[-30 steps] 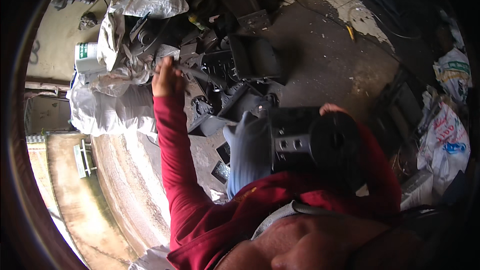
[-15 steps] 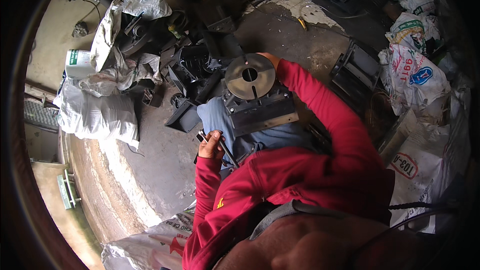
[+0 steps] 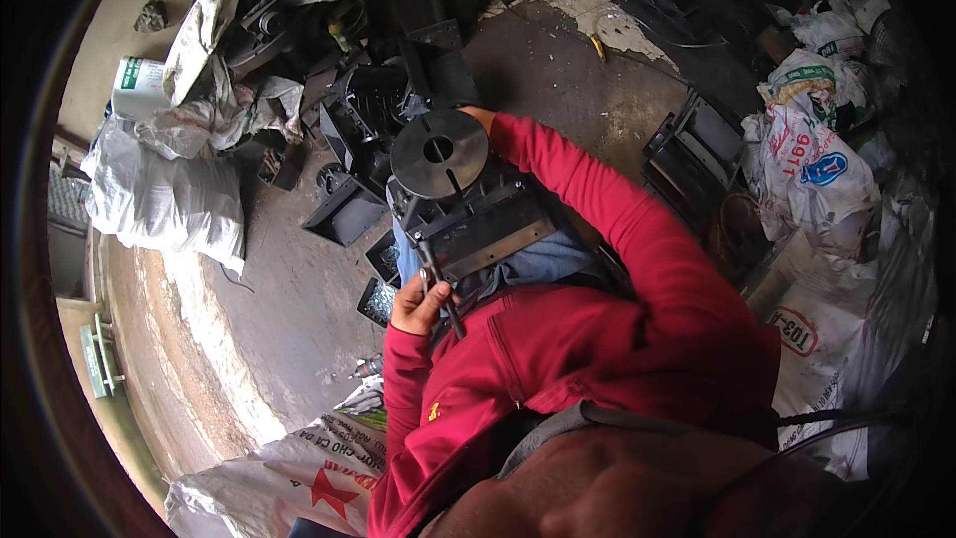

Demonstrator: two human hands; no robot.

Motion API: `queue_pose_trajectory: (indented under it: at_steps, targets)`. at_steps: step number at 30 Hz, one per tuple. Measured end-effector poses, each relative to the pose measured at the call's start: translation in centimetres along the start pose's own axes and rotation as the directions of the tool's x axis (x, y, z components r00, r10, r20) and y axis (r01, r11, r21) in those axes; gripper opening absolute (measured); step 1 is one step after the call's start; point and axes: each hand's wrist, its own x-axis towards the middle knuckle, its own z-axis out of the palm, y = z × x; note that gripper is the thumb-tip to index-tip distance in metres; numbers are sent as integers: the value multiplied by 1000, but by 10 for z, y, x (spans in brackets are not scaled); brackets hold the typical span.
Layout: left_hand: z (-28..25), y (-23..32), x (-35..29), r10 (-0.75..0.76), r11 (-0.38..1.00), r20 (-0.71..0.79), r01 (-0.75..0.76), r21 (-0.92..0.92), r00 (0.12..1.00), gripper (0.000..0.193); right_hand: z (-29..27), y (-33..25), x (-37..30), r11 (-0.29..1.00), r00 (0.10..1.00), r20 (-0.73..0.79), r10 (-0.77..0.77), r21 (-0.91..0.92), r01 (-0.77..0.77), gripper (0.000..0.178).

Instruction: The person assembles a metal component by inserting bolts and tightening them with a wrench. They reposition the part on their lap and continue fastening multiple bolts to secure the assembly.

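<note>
Has just closed the gap between the dark metal rod (image 3: 455, 321) in the left hand (image 3: 416, 309) and the dark metal housing (image 3: 503, 237) on the lap, so now has tool and workpiece in one working spot at the near left. Grips the rod in curled fingers and thumb, with a shiny metal piece (image 3: 425, 279) alongside. Cannot tell contact from a small gap at the rod's far end. Carries the slotted metal disc (image 3: 466, 151) atop the housing, over blue jeans (image 3: 560, 265), farther left in view than half a second ago. Reaches to the disc's far right edge with the right hand (image 3: 480, 118), mostly hidden; cannot tell its openness or hold. Leaves an open tray of bright metal bits (image 3: 376, 301) untouched, left of the legs.
</note>
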Motion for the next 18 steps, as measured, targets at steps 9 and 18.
queue_pose_trajectory:
  at_steps: [9,18]
  targets:
    - [-9,7,-2,-63,961,-559,-101,-257,827,51,136,-132,-140,830,457,-708,-538,-540,140,12]
    - [-4,-15,-2,73,997,-230,-78,-13,970,48,206,-78,-158,323,693,-259,-673,-945,-39,24]
